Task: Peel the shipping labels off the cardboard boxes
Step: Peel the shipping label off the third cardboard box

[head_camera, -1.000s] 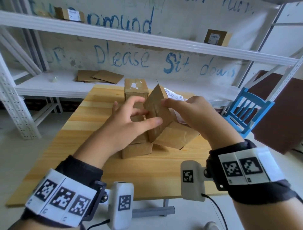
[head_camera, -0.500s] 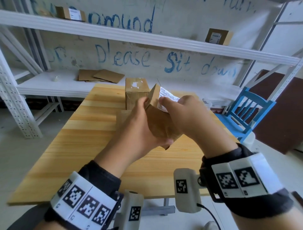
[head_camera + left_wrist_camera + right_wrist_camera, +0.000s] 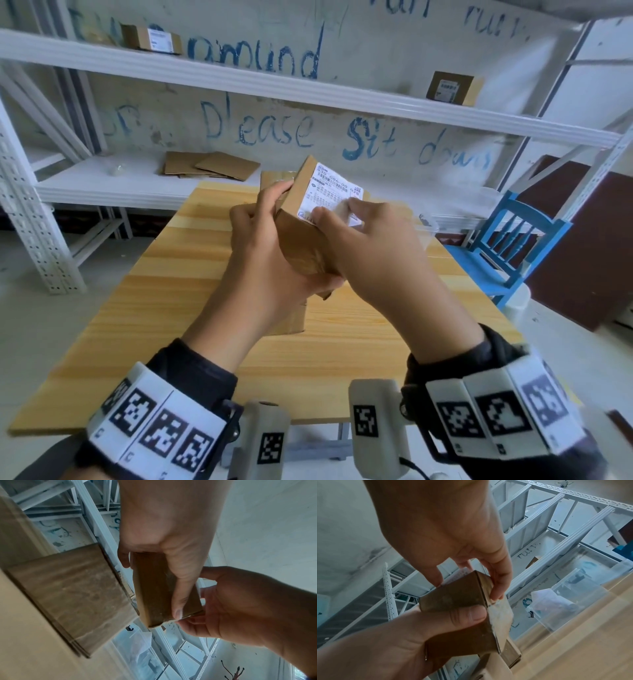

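Note:
A small brown cardboard box (image 3: pixel 301 246) is held up above the wooden table (image 3: pixel 191 274). My left hand (image 3: pixel 274 240) grips it from the left, thumb across its near face. A white printed shipping label (image 3: pixel 329 192) covers the face that tilts up towards me. The thumb and fingertips of my right hand (image 3: pixel 337 214) curl onto the label's lower right part and pinch there; that spot is blurred. In the left wrist view the left hand (image 3: pixel 171 534) wraps the box (image 3: pixel 154 588). The right wrist view has the right hand (image 3: pixel 445 527) over the box (image 3: pixel 453 599).
Another box (image 3: pixel 287 318) lies on the table under my hands and one stands behind (image 3: pixel 274 178). Labelled boxes sit on the upper shelf (image 3: pixel 150 37) (image 3: pixel 448 87). Flat cardboard (image 3: pixel 212 166) lies on the lower shelf. A blue chair (image 3: pixel 510 240) stands at the right.
The box was lifted off the stack and turned so its label faces me. My left hand wrapped round it and my right fingers moved onto the label.

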{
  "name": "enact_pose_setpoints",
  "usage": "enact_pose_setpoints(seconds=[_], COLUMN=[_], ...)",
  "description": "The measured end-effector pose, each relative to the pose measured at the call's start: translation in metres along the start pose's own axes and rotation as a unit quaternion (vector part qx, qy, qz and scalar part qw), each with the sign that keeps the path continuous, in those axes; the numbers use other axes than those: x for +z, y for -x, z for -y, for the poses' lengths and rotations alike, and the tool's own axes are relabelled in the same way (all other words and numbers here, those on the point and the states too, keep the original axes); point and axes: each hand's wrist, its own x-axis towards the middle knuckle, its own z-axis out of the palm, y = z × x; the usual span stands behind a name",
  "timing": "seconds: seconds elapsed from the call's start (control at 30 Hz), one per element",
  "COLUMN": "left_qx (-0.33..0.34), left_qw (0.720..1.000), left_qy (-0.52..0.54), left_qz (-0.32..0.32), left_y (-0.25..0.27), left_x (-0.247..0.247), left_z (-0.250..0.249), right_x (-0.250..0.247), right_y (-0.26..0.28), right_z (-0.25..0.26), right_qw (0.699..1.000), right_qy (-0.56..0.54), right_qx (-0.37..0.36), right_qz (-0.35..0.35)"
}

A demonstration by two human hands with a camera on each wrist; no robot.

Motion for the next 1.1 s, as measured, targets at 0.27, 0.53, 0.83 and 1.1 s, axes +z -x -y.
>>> enact_pose_setpoints(seconds=[0.27, 0.53, 0.83, 1.1], left_qx=[0.047, 0.04, 0.065, 0.039], left_qw=[0.997, 0.995, 0.996, 0.998], left_qy=[-0.007, 0.083, 0.021, 0.046], left_qz=[-0.053, -0.042, -0.056, -0.011], left_y=[-0.002, -0.004, -0.007, -0.006], left_x=[0.0, -0.004, -0.003, -0.002], left_z=[0.003, 0.003, 0.013, 0.012], right_x=[-0.004, -0.009, -0.007, -0.012], right_y=[-0.005, 0.0, 0.0, -0.007], right_z=[0.001, 0.004, -0.002, -0.008], right_qw=[1.0, 0.998, 0.998, 0.998], right_qy=[-0.024, -0.05, -0.054, -0.005], right_qx=[-0.005, -0.044, -0.032, -0.058], right_qz=[-0.01, -0.003, 0.011, -0.022])
